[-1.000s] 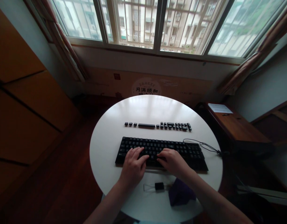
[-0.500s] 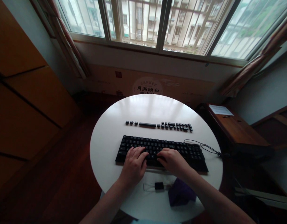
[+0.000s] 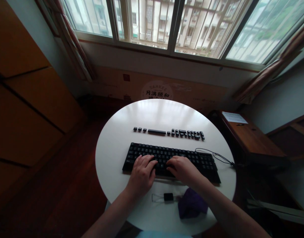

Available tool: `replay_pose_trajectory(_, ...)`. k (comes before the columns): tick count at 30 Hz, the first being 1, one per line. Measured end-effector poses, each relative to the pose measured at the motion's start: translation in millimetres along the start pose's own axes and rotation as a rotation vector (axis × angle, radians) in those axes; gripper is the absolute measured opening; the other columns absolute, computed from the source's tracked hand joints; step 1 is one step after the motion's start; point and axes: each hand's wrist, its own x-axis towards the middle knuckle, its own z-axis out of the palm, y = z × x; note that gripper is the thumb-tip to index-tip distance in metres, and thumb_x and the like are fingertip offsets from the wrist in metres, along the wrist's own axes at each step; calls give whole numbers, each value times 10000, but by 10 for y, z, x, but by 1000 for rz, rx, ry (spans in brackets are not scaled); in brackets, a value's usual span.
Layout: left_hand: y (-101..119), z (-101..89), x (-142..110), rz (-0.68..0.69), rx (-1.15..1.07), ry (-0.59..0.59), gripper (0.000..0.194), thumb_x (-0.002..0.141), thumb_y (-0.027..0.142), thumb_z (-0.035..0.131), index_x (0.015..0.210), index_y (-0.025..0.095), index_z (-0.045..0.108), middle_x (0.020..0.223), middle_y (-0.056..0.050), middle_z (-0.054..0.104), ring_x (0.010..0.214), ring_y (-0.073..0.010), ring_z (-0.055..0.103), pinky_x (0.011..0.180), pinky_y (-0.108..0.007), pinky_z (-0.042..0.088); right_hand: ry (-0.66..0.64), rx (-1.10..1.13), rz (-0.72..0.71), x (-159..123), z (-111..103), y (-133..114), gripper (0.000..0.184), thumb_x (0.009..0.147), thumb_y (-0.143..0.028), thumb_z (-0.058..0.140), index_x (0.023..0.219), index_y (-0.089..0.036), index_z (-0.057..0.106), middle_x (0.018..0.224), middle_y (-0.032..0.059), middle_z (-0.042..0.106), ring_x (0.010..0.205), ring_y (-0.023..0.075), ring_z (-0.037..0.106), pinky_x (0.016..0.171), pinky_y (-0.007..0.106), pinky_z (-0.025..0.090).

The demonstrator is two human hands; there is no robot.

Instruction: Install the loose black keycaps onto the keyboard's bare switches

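Observation:
A black keyboard [image 3: 152, 150] lies across the white round table. My left hand [image 3: 143, 172] rests on its left part, fingers stretched out and apart over the keys, holding nothing. Over the middle of the lower key rows is my right hand [image 3: 181, 168], with thumb and index finger bent close together at the keys. Whatever is between those fingertips, if anything, is too small and dark to make out. Behind the keyboard, loose black keycaps [image 3: 182, 132] are laid out in a row, along with a long spacebar keycap [image 3: 156, 132].
Nearer me lie a wire keycap puller with a black grip [image 3: 168, 197] and a purple cloth [image 3: 191, 205], partly under my right forearm. A black cable [image 3: 217, 157] runs off the right of the white table [image 3: 112, 142]. A wooden side table [image 3: 255, 138] stands beyond.
The view has tilted very slightly. Both hands stay at the same places on the keyboard, and the loose keycaps have not moved on the table.

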Motion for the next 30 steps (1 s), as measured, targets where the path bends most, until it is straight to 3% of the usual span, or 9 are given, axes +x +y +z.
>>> replay_pose_trajectory(7,-8,6,-3,3,2,2,304,875,144,500,1134,192,652,1250,-101,633,1205,-269,549,1126,-533,341,28,15,-5,0,11,-9,134,869,-190,649,938,-201,762,910,57,730,838,206,688,775,288,503)
replay_pose_trajectory(12,-4,-8,1,-11,3,1,310,872,138,511,1141,195,653,1257,-98,630,1214,-265,544,1129,-521,344,123,290,35,-57,-32,169,137,862,-229,670,958,-206,765,889,39,748,806,179,690,754,269,517)
replay_pose_trajectory(17,3,-13,14,-6,6,-18,302,866,141,515,1121,203,665,1253,-91,637,1214,-270,545,1131,-528,336,46,499,99,-100,4,268,173,879,-283,650,975,-189,759,821,28,748,612,142,671,623,249,513)
replay_pose_trajectory(23,-4,-5,10,-16,-3,-13,293,869,143,519,1115,203,666,1250,-89,639,1214,-267,544,1131,-519,336,138,319,-8,-32,100,156,121,829,-205,714,934,-206,774,866,29,750,793,167,687,743,258,514)
replay_pose_trajectory(30,-5,-4,6,-11,-5,-19,298,866,142,514,1116,202,664,1252,-90,640,1217,-272,543,1129,-531,333,105,144,-22,-58,121,71,141,874,-197,665,971,-202,767,906,40,734,814,172,689,762,253,516)
